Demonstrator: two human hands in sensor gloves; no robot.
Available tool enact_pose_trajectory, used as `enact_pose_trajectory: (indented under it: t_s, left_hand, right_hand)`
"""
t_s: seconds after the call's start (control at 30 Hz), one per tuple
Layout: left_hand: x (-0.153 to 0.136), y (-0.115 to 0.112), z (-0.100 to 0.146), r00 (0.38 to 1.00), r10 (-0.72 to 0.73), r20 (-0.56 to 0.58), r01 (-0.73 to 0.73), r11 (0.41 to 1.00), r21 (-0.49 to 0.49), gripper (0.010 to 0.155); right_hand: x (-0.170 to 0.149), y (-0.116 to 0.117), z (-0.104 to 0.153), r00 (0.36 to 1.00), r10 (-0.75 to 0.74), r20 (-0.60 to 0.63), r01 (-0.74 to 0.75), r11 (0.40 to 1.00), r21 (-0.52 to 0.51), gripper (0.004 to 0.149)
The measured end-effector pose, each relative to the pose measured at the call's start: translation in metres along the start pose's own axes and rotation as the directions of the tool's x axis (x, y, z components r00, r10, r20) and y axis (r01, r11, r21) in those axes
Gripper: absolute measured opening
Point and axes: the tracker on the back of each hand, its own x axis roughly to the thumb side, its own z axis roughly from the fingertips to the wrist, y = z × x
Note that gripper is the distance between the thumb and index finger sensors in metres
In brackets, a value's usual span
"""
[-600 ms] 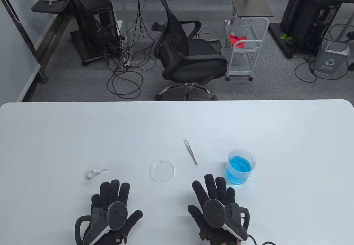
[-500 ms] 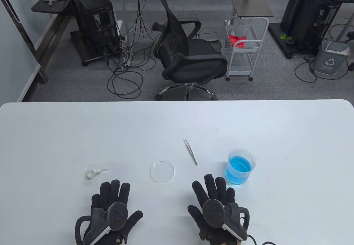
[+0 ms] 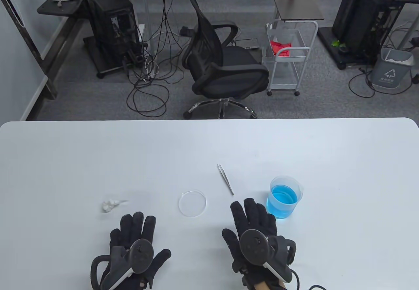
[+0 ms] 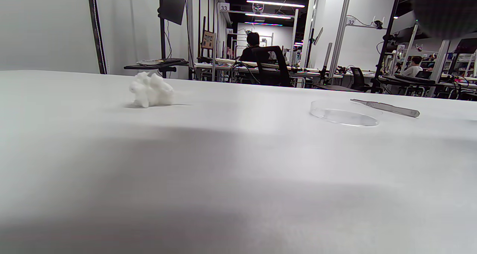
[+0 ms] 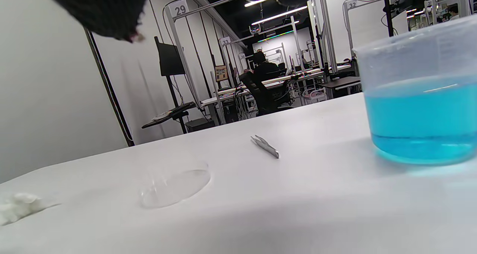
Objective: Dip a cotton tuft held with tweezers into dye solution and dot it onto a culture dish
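Metal tweezers (image 3: pixel 225 178) (image 4: pixel 385 107) (image 5: pixel 265 146) lie on the white table beyond my right hand (image 3: pixel 250 216), whose straight fingers hover just short of them and hold nothing. A clear culture dish (image 3: pixel 192 203) (image 4: pixel 344 113) (image 5: pixel 175 184) sits between the two hands. A beaker of blue dye (image 3: pixel 283 197) (image 5: pixel 421 93) stands right of my right hand's fingertips. A white cotton tuft (image 3: pixel 109 205) (image 4: pixel 151 90) (image 5: pixel 16 207) lies ahead of my left hand (image 3: pixel 136 229), which rests flat and empty on the table.
The white table (image 3: pixel 209 145) stretches far beyond the objects. Behind its far edge stand an office chair (image 3: pixel 222 64) and a small white cart (image 3: pixel 288 57) on the floor.
My right hand has slid forward toward the tweezers and lifted a little off the table. The left hand has barely shifted. Nothing on the table has moved.
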Motion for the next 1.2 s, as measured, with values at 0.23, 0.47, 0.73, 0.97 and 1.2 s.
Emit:
enact_pose_trajectory:
  t_s: [0.23, 0.47, 0.73, 0.97, 1.2]
  left_hand:
    - [0.001, -0.001, -0.001, 1.000, -0.004, 0.006, 0.004, 1.000, -0.013, 0.096]
    - [0.002, 0.000, -0.001, 1.000, -0.001, 0.006, 0.001, 1.000, -0.016, 0.096]
    - [0.005, -0.001, -0.004, 1.000, -0.004, 0.009, 0.004, 0.999, -0.032, 0.096]
    - [0.005, -0.001, -0.005, 1.000, 0.001, -0.002, -0.001, 0.999, -0.039, 0.096]
    - [-0.002, 0.000, -0.004, 0.999, 0.009, -0.036, -0.011, 0.999, -0.037, 0.096]
  right_hand:
    - [0.024, 0.003, -0.054, 0.998, 0.046, -0.039, -0.045, 0.999, 0.027, 0.074]
    - [0.025, 0.029, -0.110, 0.985, 0.108, -0.131, -0.096, 0.991, 0.097, 0.074]
    - [0.008, 0.068, -0.156, 0.957, 0.135, -0.258, -0.088, 0.979, 0.184, 0.074]
    - [-0.006, 0.101, -0.179, 0.927, 0.191, -0.322, -0.109, 0.960, 0.256, 0.074]
    - [-0.013, 0.124, -0.194, 0.889, 0.297, -0.349, -0.176, 0.925, 0.338, 0.073]
